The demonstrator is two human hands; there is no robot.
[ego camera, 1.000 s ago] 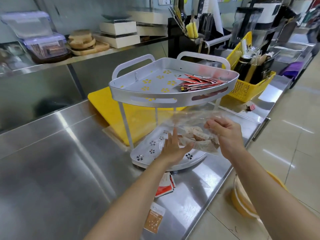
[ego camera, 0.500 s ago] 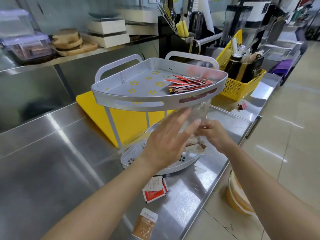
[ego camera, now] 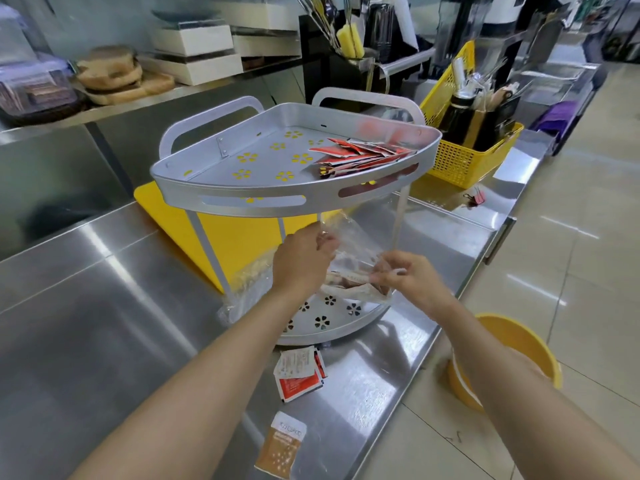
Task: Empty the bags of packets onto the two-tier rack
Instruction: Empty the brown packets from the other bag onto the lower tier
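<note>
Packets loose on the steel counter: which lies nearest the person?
The brown packet, lying alone close to the counter's edge. The red-and-white packets sit further in, just in front of the rack's lower tier.

Two bare forearms reach forward from lower edge, converging toward centre. Back of left hand (ego camera: 303,259) faces camera, fingers curled, pinching upper part of clear bag (ego camera: 356,237). Beside it, slightly lower in frame, right hand (ego camera: 415,282) pinches same bag's lower edge between thumb and fingertips. Hands near, not touching.
</note>
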